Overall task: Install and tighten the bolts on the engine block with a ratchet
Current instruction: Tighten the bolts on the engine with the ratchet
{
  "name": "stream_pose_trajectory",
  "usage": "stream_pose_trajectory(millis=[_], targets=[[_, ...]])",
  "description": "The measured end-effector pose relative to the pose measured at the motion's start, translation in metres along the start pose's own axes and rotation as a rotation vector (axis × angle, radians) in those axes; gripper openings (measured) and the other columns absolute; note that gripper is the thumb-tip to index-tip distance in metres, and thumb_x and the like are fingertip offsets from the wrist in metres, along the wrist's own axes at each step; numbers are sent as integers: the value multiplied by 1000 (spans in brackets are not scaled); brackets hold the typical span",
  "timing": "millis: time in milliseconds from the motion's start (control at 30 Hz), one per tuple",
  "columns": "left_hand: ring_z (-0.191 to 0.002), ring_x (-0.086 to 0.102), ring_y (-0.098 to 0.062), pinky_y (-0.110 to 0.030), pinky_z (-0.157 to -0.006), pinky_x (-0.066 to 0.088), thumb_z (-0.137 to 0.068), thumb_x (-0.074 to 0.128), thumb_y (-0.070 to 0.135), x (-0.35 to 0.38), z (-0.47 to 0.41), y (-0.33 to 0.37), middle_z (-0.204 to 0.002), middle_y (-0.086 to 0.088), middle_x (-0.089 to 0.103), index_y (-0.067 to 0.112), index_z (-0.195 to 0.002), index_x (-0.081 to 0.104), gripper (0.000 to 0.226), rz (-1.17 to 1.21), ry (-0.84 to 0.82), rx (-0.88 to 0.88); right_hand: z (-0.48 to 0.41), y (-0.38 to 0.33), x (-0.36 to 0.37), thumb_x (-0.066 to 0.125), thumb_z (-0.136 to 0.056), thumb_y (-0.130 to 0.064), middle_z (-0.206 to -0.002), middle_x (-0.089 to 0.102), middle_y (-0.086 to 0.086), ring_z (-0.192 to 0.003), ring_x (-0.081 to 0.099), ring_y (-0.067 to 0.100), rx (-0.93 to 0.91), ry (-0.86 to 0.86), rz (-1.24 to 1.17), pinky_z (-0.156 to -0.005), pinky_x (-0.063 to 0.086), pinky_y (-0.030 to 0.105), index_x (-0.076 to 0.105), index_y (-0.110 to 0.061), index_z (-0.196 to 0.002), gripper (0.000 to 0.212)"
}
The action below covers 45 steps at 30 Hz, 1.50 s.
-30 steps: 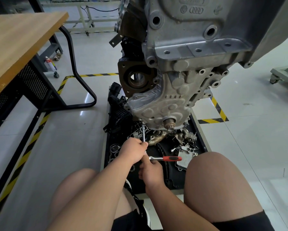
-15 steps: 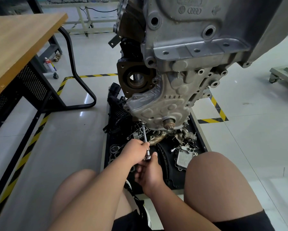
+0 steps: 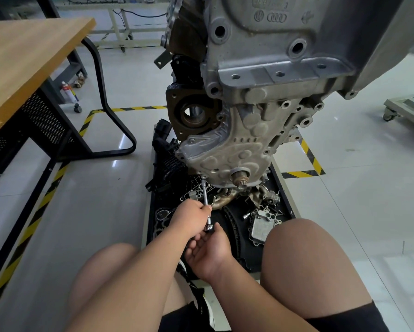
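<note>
Floor tray (image 3: pixel 283 186), loose parts (image 3: pixel 261 226) under engine block (image 3: pixel 261 80); desk (image 3: pixel 21 63) left.

**Bright, even light with wide-angle bend at the edges**

The scene is bright and evenly lit. The glossy floor (image 3: pixel 345 188) throws back soft white glare, with streaks beside the table leg (image 3: pixel 102 80) and a pale wash at the right. The engine block (image 3: pixel 261 68) is light on its grey face and dark beneath, where the tray (image 3: pixel 283 188) of parts lies in shade. The ratchet (image 3: pixel 205 192) glints. Focus is sharp at centre; straight lines bow towards the edges, and the far background is softer.
</note>
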<state>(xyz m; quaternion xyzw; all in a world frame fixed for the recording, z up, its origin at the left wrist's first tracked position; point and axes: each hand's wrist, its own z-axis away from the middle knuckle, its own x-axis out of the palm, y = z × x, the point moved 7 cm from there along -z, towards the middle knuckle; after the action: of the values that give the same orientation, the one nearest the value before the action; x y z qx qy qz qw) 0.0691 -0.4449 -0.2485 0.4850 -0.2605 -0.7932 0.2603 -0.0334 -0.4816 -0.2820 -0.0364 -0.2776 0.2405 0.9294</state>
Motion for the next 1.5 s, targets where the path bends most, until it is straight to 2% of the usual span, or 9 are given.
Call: stream_pose_trajectory(millis=[167, 267, 400, 633, 1067, 1200, 1267, 1400, 1500], targets=[[-44, 56, -14, -22, -49, 42, -93, 54, 38, -2, 0, -1, -50, 5, 59, 21, -60, 60, 38, -28, 22, 4, 2, -2, 2, 45, -99, -46, -60, 54, 0, -51, 45, 11, -7, 6, 18, -52, 39, 24, 62, -10, -78, 45], [-43, 53, -12, -21, -46, 35, -92, 55, 38, -3, -1, -2, -51, 4, 59, 21, -58, 60, 38, -46, 37, 12, 3, -3, -1, 48, -100, -39, -69, 60, -1, -54, 45, 9, -40, 31, 40, -53, 40, 22, 66, -9, -97, 36], [-41, 50, -6, -20, -42, 30, -92, 56, 38, -3, -2, -2, -48, 6, 56, 22, -58, 60, 38, -65, 45, 5, 5, -6, -2, 54, -99, -29, -73, 62, -2, -55, 45, 8, -82, 54, 44, -52, 40, 20, 65, -11, -87, 24], [-32, 46, 2, -12, -32, 26, -93, 56, 34, -3, -1, -1, -35, 13, 51, 23, -55, 56, 39, -50, 41, 13, 4, -10, -2, 60, -96, -20, -70, 59, -1, -56, 45, 8, -117, 51, 31, -55, 41, 21, 67, -10, -88, 15], [-30, 40, 2, -15, -35, 26, -93, 55, 36, 3, -4, -2, -32, 14, 45, 21, -58, 57, 38, 10, -39, 16, -6, -9, -12, 47, -96, -53, -61, 50, -1, -56, 44, 13, -101, 45, 26, -56, 40, 26, 62, -11, -85, 46], [-35, 47, 1, -18, -40, 30, -94, 53, 36, 4, -4, 0, -39, 10, 52, 19, -72, 66, 30, 20, -43, 9, -7, -5, -10, 43, -97, -54, -54, 49, 0, -53, 41, 14, -40, 19, 28, -54, 38, 27, 62, -9, -80, 52], [-43, 53, -6, -19, -45, 34, -93, 54, 35, 3, -5, -1, -48, 7, 58, 19, -79, 70, 27, 43, -39, -2, -7, -1, -7, 42, -98, -53, -53, 49, 1, -52, 41, 15, -2, -1, 60, -55, 38, 28, 62, -9, -77, 53], [-34, 48, -4, -18, -43, 33, -92, 55, 35, 0, -5, -5, -38, 9, 52, 20, -74, 69, 27, 44, -14, -17, -8, 0, -4, 41, -97, -53, -52, 50, 1, -49, 42, 15, 15, -21, 83, -55, 37, 27, 60, -10, -71, 53], [-39, 49, -7, -20, -45, 33, -92, 55, 35, -1, -5, -3, -41, 8, 53, 20, -71, 68, 29, 33, 7, -8, -8, 0, -5, 43, -97, -53, -53, 51, 0, -49, 43, 14, -1, -23, 99, -54, 38, 27, 60, -10, -73, 52]])
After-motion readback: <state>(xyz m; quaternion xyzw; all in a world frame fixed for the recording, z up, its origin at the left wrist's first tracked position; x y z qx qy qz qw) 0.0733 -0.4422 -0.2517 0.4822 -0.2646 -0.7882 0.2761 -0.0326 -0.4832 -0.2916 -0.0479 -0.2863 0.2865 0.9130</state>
